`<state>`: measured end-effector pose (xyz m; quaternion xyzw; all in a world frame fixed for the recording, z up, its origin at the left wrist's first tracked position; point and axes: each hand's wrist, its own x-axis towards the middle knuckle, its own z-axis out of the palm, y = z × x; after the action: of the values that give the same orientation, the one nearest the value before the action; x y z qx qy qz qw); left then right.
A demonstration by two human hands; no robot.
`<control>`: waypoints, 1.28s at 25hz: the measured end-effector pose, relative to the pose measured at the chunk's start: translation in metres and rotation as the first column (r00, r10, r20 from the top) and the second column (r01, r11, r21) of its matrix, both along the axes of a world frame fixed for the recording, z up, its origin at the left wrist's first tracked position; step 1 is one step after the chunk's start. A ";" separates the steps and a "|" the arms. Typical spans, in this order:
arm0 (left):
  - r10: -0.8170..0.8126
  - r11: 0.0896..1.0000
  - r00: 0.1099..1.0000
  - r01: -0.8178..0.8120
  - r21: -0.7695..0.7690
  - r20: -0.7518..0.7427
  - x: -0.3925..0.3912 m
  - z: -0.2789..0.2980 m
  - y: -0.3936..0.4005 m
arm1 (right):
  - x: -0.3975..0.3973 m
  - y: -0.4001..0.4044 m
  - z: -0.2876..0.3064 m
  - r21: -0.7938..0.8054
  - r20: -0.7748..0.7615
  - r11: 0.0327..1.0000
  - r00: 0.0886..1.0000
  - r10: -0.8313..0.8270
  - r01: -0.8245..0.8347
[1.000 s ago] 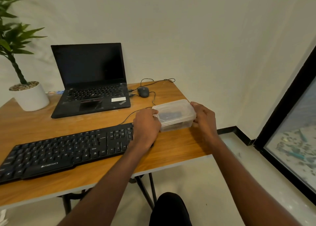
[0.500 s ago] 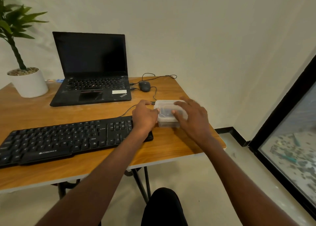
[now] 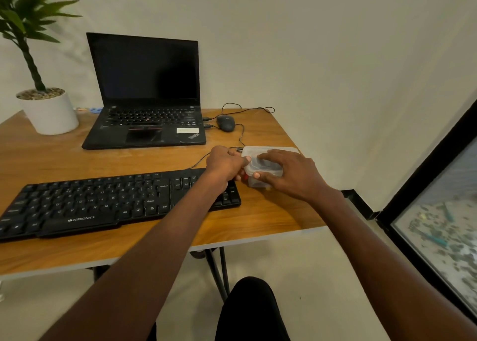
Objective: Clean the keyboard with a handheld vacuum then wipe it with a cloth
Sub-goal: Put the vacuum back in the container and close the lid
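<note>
Both hands met at the clear plastic container (image 3: 260, 157) right of centre: the left hand (image 3: 227, 161) pinched its near-left lid corner, and the right hand (image 3: 286, 173) had its grip curled over the top. The black keyboard (image 3: 103, 201) lay lengthwise across the counter (image 3: 258, 217), lower left, under the left forearm.

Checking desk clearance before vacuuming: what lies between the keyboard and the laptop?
In the head view, only bare wooden table separates the keyboard from the laptop, plus a thin black cable crossing near the right end.
</note>
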<state>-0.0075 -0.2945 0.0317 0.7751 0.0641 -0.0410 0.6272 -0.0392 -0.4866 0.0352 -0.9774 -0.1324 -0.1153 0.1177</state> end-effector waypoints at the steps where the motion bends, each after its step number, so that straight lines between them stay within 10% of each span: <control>1: -0.041 0.997 0.999 0.040 0.069 0.007 0.001 0.004 0.001 | 0.001 -0.001 0.002 0.017 -0.014 1.000 1.000 0.008 -0.008; 9: -0.394 0.848 0.894 0.443 0.290 -0.215 0.025 0.044 0.021 | 0.008 -0.011 0.008 0.148 -0.103 0.989 0.995 0.014 0.001; 19: -0.014 0.999 0.994 0.019 -0.049 0.104 -0.001 0.014 0.006 | 0.005 -0.012 0.001 0.230 -0.083 0.973 0.997 -0.012 0.031; 25: -0.151 0.915 0.910 -0.020 0.403 0.387 -0.029 0.012 -0.017 | 0.005 -0.007 -0.001 0.199 -0.090 0.978 0.995 -0.038 0.055; 29: -0.330 0.737 0.922 0.119 0.665 0.200 -0.016 0.021 -0.023 | 0.000 -0.008 0.007 0.220 -0.129 0.975 0.992 0.014 0.014; 32: -0.498 0.598 0.865 0.291 0.746 0.061 0.008 0.025 -0.027 | -0.008 -0.023 0.003 0.566 -0.042 0.824 0.998 0.042 -0.011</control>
<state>0.0002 -0.3216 0.0567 0.9488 -0.1836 -0.0483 0.2526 -0.0473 -0.5099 0.0386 -0.8993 -0.1029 -0.1221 0.4071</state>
